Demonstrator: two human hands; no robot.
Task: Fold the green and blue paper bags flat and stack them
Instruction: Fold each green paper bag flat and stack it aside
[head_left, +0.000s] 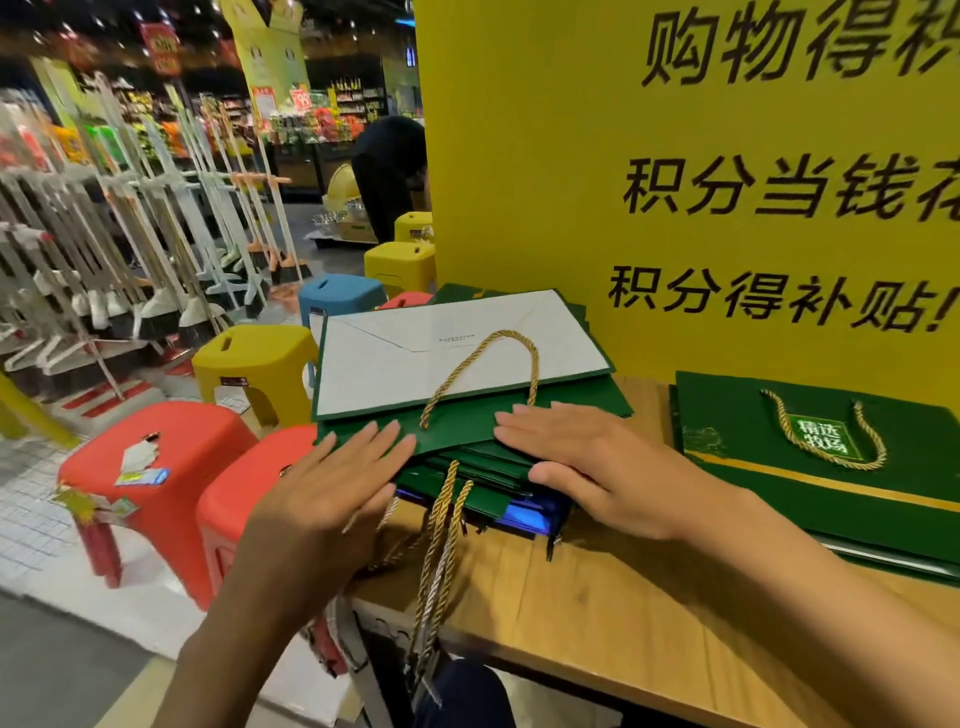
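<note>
A flattened green paper bag (467, 421) with its white base panel (457, 353) turned up and a gold rope handle (483, 364) lies on top of a stack of folded green bags. My left hand (337, 478) presses flat on its near left edge with straight fingers. My right hand (576, 457) presses flat on its near right part. A shiny blue bag (524, 514) peeks out under the stack's near edge. Gold and silver handles (441, 545) hang over the table's front.
The stack sits on a wooden table (597, 613). More flat green bags (831, 467) lie at the right. A yellow sign (675, 182) stands behind. Red stools (171, 452), yellow stools (254, 364) and a blue stool (337, 296) stand left of the table, with a broom rack (104, 234) beyond. A person (389, 171) bends over farther back.
</note>
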